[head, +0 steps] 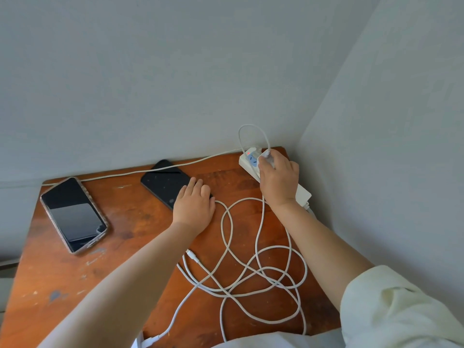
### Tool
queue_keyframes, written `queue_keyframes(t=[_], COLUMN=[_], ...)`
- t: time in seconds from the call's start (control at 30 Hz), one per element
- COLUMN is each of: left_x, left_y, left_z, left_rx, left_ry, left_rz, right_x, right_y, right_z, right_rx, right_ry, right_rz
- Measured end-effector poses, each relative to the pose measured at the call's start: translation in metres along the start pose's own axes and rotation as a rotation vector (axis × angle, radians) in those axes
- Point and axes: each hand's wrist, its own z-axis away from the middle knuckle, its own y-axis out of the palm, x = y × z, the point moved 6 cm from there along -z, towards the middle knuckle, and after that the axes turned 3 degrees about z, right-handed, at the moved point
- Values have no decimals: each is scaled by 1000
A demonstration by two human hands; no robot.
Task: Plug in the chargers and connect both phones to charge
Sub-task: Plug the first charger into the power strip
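Observation:
A white power strip [247,164] with a red light lies at the table's far right corner. My right hand [278,179] grips a white charger plug [266,156] and holds it on the strip's sockets. My left hand [194,204] rests flat on the near end of a black phone [164,183]. A second phone [74,214] in a clear case lies face up at the left. White charging cables [251,267] lie in tangled loops on the table. One loose connector [192,255] lies beside my left forearm. No cable is seen plugged into either phone.
The worn brown wooden table [130,229] stands in a corner between two pale walls. The strip's own white cord [140,172] runs along the back edge to the left. Another white plug [150,340] hangs at the front edge.

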Motion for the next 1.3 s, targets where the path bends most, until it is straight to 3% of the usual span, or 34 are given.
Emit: queue_keyframes(t=[0.5,0.6,0.83,0.97,1.3], left_x=[3,5,5,6,6], left_y=[2,2,1,1,1], left_z=[3,6,8,8,8], left_rx=[-16,-22,-51,-54,-50], left_ry=[41,55,72,80,76], left_rz=[28,49,89,86,94], right_x=[-10,-6,-4,-14,-5], right_y=[4,3,1,-3,-1], right_z=[-4,-2,3,0,2], right_rx=[2,-6,-48,-29,-32], right_ry=[70,-16,-13,71,-33], right_rz=[-50,2,28,-103,42])
